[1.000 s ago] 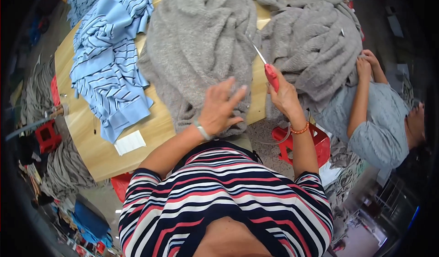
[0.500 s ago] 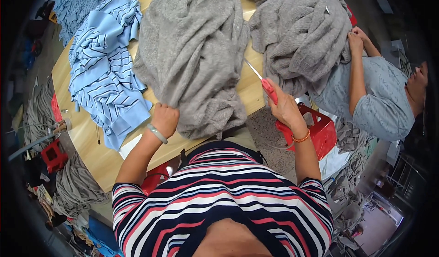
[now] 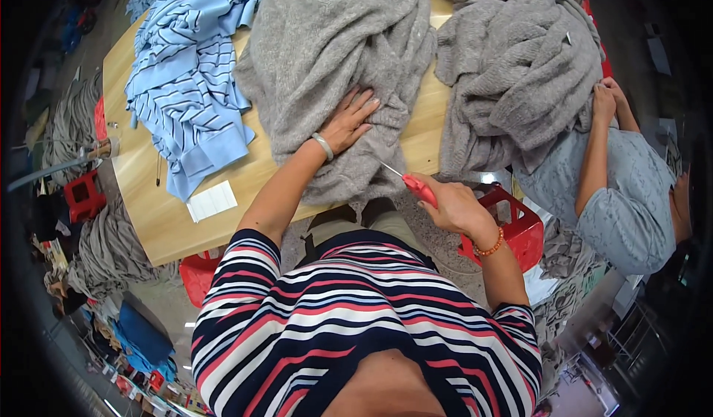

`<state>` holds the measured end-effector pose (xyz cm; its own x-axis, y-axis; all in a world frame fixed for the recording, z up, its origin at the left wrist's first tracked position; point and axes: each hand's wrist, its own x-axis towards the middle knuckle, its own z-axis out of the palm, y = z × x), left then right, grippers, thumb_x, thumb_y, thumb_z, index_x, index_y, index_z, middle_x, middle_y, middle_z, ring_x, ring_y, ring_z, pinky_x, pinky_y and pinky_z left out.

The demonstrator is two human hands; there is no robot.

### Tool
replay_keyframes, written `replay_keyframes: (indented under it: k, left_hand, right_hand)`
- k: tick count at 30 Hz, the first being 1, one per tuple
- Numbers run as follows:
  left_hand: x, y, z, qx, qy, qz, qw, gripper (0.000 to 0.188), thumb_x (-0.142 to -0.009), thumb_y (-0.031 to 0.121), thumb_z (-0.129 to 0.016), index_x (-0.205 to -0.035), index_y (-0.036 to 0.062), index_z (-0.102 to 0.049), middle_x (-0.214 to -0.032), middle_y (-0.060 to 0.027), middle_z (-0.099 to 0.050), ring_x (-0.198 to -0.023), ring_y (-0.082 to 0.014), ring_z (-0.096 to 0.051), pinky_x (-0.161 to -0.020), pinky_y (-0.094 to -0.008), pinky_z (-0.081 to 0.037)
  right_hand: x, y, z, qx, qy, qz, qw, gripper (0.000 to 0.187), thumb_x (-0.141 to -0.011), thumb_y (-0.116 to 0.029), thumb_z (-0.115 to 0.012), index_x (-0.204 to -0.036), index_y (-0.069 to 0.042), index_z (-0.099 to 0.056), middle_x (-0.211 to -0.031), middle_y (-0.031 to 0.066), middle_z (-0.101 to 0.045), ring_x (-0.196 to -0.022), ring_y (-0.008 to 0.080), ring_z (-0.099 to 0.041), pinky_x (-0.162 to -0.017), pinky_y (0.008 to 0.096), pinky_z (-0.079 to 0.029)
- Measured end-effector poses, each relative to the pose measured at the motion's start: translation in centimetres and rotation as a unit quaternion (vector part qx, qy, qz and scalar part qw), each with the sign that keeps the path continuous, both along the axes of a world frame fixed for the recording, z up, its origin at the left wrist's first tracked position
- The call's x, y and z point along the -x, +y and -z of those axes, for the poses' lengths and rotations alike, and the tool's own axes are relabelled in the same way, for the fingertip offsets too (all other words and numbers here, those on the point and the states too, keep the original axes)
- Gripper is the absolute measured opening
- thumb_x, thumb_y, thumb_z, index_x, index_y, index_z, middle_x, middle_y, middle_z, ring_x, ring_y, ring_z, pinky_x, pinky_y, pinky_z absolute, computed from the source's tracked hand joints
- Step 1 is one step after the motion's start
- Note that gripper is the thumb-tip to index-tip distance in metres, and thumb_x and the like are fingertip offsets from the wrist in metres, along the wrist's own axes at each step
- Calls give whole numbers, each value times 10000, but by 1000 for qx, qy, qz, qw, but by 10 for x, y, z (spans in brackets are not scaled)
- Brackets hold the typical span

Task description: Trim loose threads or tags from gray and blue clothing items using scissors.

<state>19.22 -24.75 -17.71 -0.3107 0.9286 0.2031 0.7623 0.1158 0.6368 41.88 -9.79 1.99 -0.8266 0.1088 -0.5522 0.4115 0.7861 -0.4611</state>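
A heap of grey knit fabric (image 3: 319, 53) lies on the wooden table in front of me, its near end hanging over the edge. My left hand (image 3: 347, 126) presses flat on the lower part of this knit, palm down, fingers spread. My right hand (image 3: 457, 209) grips a red-handled tool (image 3: 417, 188) with a slim pointed metal blade. The blade points left and away from me, its tip at the knit's near right side. Whether the tip touches the cloth I cannot tell. My fingers partly hide the handle.
Blue striped knit pieces (image 3: 189, 83) lie on the table's left, with a white paper slip (image 3: 212, 202) below them. Another grey knit pile (image 3: 520, 75) sits to the right, by a co-worker (image 3: 609, 194). Red stools (image 3: 520, 227) stand beside the wooden table (image 3: 152, 227).
My left hand has moved from the cloth's left edge onto its lower middle and opened flat. My right hand has brought the red-handled tool lower and closer to the knit. The view has shifted.
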Motion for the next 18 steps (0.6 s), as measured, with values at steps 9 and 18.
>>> replay_keyframes:
  k: [9,18]
  left_hand:
    - [-53,-61,-8,-48,-131,-141,980,496,-876,62,-525,-1366,100,-464,-1490,-134,-325,-1380,-358,-273,-1116,-385,-244]
    - [-65,-102,25,-207,-573,-282,741,336,-971,99,-461,-1277,-25,-525,-1221,-106,-601,-1110,-135,-549,-978,-262,-401]
  right_hand:
    - [6,-7,-8,23,-22,-87,996,558,-828,-193,-607,-1349,-141,-415,-860,239,-646,-832,430,-620,-750,501,-485]
    - [18,-14,-3,13,10,-166,986,468,-851,-194,-571,-1295,-121,-442,-801,226,-650,-747,417,-632,-659,511,-489]
